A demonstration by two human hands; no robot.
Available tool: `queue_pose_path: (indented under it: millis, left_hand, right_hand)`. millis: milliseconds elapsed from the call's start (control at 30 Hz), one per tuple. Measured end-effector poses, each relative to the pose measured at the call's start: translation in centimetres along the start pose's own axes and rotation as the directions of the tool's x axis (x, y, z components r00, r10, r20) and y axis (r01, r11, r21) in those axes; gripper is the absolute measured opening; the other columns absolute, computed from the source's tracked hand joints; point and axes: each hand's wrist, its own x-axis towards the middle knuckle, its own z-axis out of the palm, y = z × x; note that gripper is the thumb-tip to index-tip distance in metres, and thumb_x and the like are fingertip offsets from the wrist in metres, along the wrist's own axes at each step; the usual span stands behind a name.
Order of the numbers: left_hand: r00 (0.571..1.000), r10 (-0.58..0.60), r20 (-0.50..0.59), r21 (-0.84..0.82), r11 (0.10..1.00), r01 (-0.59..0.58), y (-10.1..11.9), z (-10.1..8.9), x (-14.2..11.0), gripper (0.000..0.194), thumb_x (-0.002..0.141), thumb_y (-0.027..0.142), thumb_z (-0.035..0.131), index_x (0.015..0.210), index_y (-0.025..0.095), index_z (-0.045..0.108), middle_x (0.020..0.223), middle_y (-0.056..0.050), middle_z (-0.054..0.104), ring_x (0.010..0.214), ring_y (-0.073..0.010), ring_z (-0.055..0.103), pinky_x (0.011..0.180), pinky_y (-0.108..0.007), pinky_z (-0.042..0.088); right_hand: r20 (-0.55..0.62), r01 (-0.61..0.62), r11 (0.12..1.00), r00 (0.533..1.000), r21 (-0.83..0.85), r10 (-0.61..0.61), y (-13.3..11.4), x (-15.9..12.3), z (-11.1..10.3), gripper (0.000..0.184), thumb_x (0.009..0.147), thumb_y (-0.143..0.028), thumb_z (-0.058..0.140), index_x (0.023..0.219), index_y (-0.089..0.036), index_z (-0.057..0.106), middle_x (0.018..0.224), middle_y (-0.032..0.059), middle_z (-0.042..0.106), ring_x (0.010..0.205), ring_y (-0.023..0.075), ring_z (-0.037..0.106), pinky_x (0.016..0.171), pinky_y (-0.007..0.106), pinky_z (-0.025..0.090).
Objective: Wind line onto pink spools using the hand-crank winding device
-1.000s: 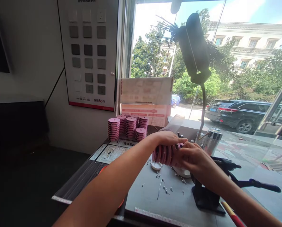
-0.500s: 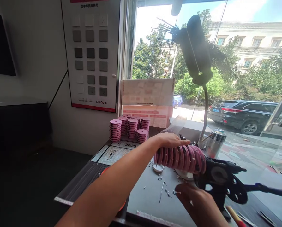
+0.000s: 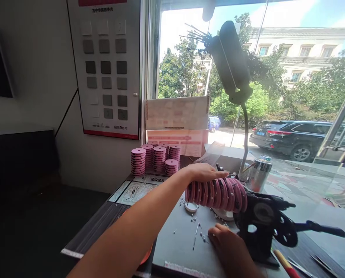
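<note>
My left hand (image 3: 203, 172) lies over the top of a row of ribbed pink discs (image 3: 218, 194) mounted on a black hand-cranked machine (image 3: 262, 216). One digit stretches along the upper side; the other fingers are hidden behind the row. Small whitish beads or pin heads dot the discs. Below, my right hand (image 3: 228, 241) is low over the grey work surface, fingers curled together, its fingertips beside small white-headed pins (image 3: 203, 237). Whatever its fingers hold is hidden. A thin metal rod (image 3: 196, 236) lies to the left of the pins, and a small white dish (image 3: 191, 207) sits under the discs.
Stacks of pink discs (image 3: 159, 158) stand at the back left. A metal canister (image 3: 259, 175) is behind the machine, whose crank handle (image 3: 320, 228) sticks out right. A red-and-yellow handled tool (image 3: 285, 262) and tweezers (image 3: 324, 264) lie front right. A lamp (image 3: 233, 58) rises before the window.
My right hand has shifted slightly left and its fingertips are closer to the loose pins. My left hand stays on the discs. The whole view has turned a little to the right.
</note>
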Motion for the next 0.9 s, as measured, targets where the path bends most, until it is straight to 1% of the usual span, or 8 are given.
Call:
queue_pose_path:
  millis: [100, 200, 300, 400, 567, 667, 800, 900]
  left_hand:
    - [1.000, 0.012, 0.000, 0.006, 1.000, -0.012, 0.0, 0.0, 0.0, 0.066, 0.077, 0.063, 0.019, 0.096, 0.015, 0.060, 0.093, -0.007, 0.061, 0.081, -0.0185, 0.054, 0.073, -0.027, 0.038]
    - [1.000, 0.019, 0.002, 0.002, 1.000, -0.019, -0.1, -0.1, 0.1, 0.067, 0.077, 0.063, 0.019, 0.096, 0.013, 0.059, 0.093, -0.008, 0.060, 0.081, -0.0189, 0.053, 0.072, -0.027, 0.038]
    - [1.000, 0.024, 0.004, 0.000, 1.000, -0.024, -0.1, -0.1, 0.2, 0.069, 0.076, 0.065, 0.019, 0.094, 0.012, 0.060, 0.091, -0.008, 0.060, 0.081, -0.0188, 0.053, 0.070, -0.027, 0.039]
    - [0.999, 0.033, 0.005, 0.010, 0.999, -0.033, -0.2, -0.1, 0.2, 0.067, 0.075, 0.065, 0.021, 0.092, 0.013, 0.060, 0.090, -0.008, 0.060, 0.081, -0.0186, 0.053, 0.069, -0.026, 0.039]
    - [0.999, 0.039, 0.004, 0.009, 0.999, -0.039, -0.2, -0.1, 0.1, 0.064, 0.076, 0.064, 0.022, 0.089, 0.013, 0.060, 0.086, -0.006, 0.061, 0.079, -0.0169, 0.054, 0.067, -0.024, 0.039]
    - [0.999, 0.033, 0.009, 0.000, 0.999, -0.033, -0.2, -0.1, 0.1, 0.065, 0.075, 0.065, 0.021, 0.088, 0.014, 0.060, 0.083, -0.005, 0.061, 0.075, -0.0162, 0.054, 0.066, -0.024, 0.040]
    - [0.999, 0.034, 0.013, -0.005, 0.999, -0.034, -0.2, -0.1, 0.2, 0.064, 0.075, 0.065, 0.023, 0.087, 0.014, 0.060, 0.083, -0.006, 0.060, 0.074, -0.0169, 0.054, 0.064, -0.025, 0.039]
    - [0.999, 0.030, 0.016, -0.012, 0.999, -0.030, -0.3, -0.1, 0.4, 0.063, 0.075, 0.064, 0.025, 0.087, 0.013, 0.060, 0.086, -0.007, 0.060, 0.075, -0.0176, 0.053, 0.066, -0.026, 0.039]
  right_hand:
    - [-0.113, 0.078, 0.993, 0.991, 0.090, -0.068, -0.3, -1.4, -1.4, 0.027, 0.084, -0.013, 0.034, 0.077, -0.019, 0.059, 0.077, 0.0061, 0.061, 0.072, 0.0196, 0.060, 0.060, 0.027, 0.044]
    - [-0.357, 0.240, 0.931, 0.925, 0.275, -0.133, -0.3, -2.6, -5.8, 0.022, 0.087, -0.027, 0.033, 0.083, -0.021, 0.054, 0.079, 0.0030, 0.059, 0.071, 0.0173, 0.057, 0.063, 0.026, 0.042]
    - [-0.358, 0.182, 0.919, 0.932, 0.349, -0.049, 0.0, -2.1, -11.2, 0.018, 0.084, -0.034, 0.038, 0.079, -0.023, 0.051, 0.077, 0.0003, 0.056, 0.059, 0.0150, 0.052, 0.057, 0.027, 0.039]
    - [-0.318, 0.118, 0.967, 0.947, 0.227, -0.042, 0.4, -0.6, -14.7, 0.022, 0.080, -0.036, 0.039, 0.068, -0.022, 0.051, 0.072, 0.0003, 0.053, 0.059, 0.0169, 0.050, 0.055, 0.029, 0.035]
    - [-0.239, 0.069, 0.997, 0.969, 0.037, -0.058, 0.0, 1.1, -15.7, 0.024, 0.078, -0.032, 0.035, 0.058, -0.021, 0.042, 0.068, 0.0029, 0.052, 0.062, 0.0191, 0.049, 0.054, 0.029, 0.030]
    - [-0.225, 0.066, 0.998, 0.973, 0.023, -0.059, -0.2, 1.4, -15.7, 0.022, 0.078, -0.029, 0.037, 0.059, -0.020, 0.042, 0.069, 0.0030, 0.053, 0.061, 0.0181, 0.047, 0.054, 0.028, 0.030]
    - [-0.248, 0.150, 0.954, 0.965, 0.258, -0.084, 0.4, 1.5, -15.6, 0.023, 0.077, -0.031, 0.042, 0.058, -0.019, 0.047, 0.063, 0.0003, 0.050, 0.056, 0.0158, 0.045, 0.052, 0.027, 0.031]
    - [-0.205, 0.213, 0.818, 0.972, 0.534, -0.119, 1.1, 1.2, -15.2, 0.026, 0.077, -0.037, 0.045, 0.062, -0.019, 0.054, 0.064, 0.0007, 0.051, 0.060, 0.0163, 0.047, 0.055, 0.027, 0.036]
